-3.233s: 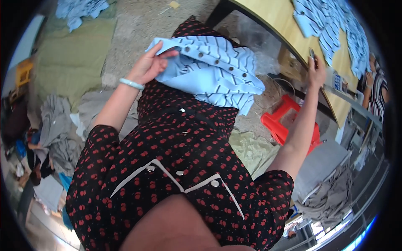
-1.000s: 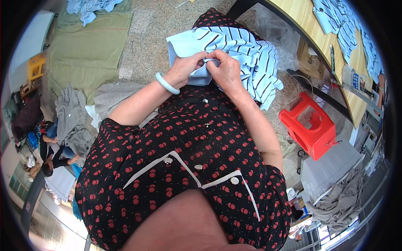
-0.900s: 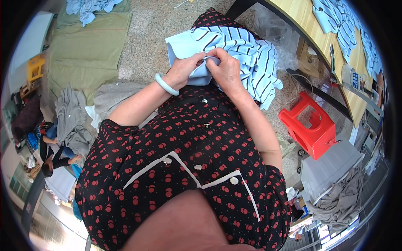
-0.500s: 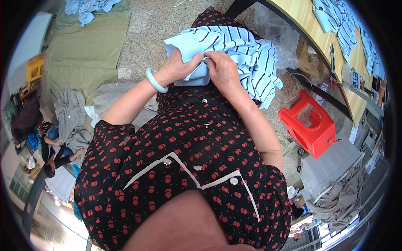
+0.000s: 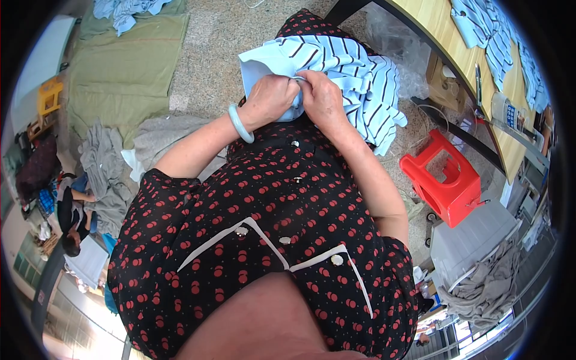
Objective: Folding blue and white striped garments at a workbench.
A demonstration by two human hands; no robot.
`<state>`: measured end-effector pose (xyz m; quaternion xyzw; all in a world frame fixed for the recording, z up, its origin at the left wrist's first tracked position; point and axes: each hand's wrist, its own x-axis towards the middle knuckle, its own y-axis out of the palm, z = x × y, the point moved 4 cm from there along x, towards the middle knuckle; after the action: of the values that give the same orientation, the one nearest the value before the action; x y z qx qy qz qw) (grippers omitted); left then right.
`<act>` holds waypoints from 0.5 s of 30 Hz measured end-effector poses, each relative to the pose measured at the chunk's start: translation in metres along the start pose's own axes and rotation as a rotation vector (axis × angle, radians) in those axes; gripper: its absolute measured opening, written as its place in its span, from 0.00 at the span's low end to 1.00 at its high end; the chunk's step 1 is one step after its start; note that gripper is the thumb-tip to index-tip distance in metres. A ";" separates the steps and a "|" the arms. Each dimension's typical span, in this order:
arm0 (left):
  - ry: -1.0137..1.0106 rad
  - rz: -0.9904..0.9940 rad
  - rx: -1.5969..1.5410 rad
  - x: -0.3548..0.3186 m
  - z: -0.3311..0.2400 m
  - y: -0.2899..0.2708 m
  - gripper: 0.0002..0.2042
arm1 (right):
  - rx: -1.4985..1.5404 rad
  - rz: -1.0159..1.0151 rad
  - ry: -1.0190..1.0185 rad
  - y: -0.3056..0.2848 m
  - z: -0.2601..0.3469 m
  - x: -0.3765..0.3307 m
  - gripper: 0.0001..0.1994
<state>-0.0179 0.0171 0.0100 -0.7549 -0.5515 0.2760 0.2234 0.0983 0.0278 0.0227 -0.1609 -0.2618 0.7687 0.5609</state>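
Observation:
A light blue shirt (image 5: 354,78) with dark stripes lies bunched over my lap, its plain blue collar (image 5: 264,63) spread toward the left. My left hand (image 5: 273,97), with a pale bangle on the wrist, is closed on the cloth just below the collar. Close against it, my right hand (image 5: 322,99) pinches the same part of the shirt between thumb and fingers. Whatever small detail sits between the fingertips is hidden by the knuckles. The rest of the garment hangs down past my right hand.
To the right stands a red plastic stool (image 5: 444,177), below a wooden table (image 5: 432,24) holding more striped shirts (image 5: 495,42). A green cloth (image 5: 126,72) covers the floor at left, near grey fabric (image 5: 105,174). Another person (image 5: 75,210) sits at far left.
My left hand has turned over and moved slightly down and right, from holding the cloth flat to a closed grip. My right hand stays almost in place on the shirt.

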 end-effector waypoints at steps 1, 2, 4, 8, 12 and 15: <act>0.055 0.002 0.058 -0.001 -0.001 -0.001 0.11 | 0.011 -0.013 -0.013 0.000 0.001 0.000 0.06; 0.111 0.003 0.117 -0.003 -0.002 0.000 0.11 | 0.011 -0.012 -0.014 0.002 0.000 -0.001 0.06; 0.072 -0.039 0.087 -0.006 0.006 0.004 0.11 | -0.087 0.006 -0.040 0.008 -0.003 -0.005 0.07; 0.037 -0.022 0.149 -0.010 0.006 0.001 0.10 | -0.129 0.025 -0.067 0.014 -0.001 -0.007 0.07; 0.017 -0.078 0.132 -0.010 0.004 -0.004 0.10 | -0.123 0.029 -0.096 0.015 0.000 -0.003 0.08; 0.049 -0.084 0.151 -0.010 0.004 -0.006 0.09 | -0.110 0.043 -0.130 0.014 0.000 0.000 0.08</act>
<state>-0.0268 0.0094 0.0127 -0.7186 -0.5545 0.2887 0.3046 0.0877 0.0249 0.0144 -0.1467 -0.3361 0.7738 0.5164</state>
